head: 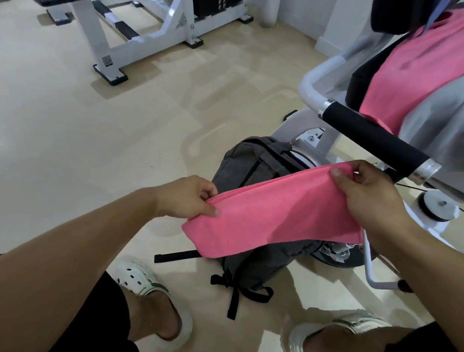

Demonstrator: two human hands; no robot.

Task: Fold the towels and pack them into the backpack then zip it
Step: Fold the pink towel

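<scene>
1. Pink towel (275,210), folded into a long band, held up in the air directly above the dark grey backpack (257,164), stretched between both hands and sloping up toward the right end.
2. Left hand (187,197) pinching the towel's lower left end, thumb on top and fingers curled beneath the fold, just left of the backpack.
3. Right hand (369,193) gripping the towel's upper right end, thumb pressed onto the top edge, fingers curled round the cloth, above the backpack's right side.
4. Backpack lying on the pale floor (60,132), partly hidden behind the towel, black straps (236,288) trailing from its near end toward the feet.
5. Whether the backpack's zip is open or closed: cannot tell, covered by the towel.
6. Second pink towel (420,66) draped over the black seat pad of the exercise machine (317,82) to the right of and beyond the backpack, with a grey cloth (449,116) hanging just beside it, touching.
7. Black foam handle (374,140) of that machine jutting out above the backpack's far right side, near the right hand.
8. Two white clogs (137,280) on the wearer's feet, planted on the floor on either side of the backpack's near end.
9. White weight bench (127,12) standing well apart from the backpack, on the far side of the floor.
</scene>
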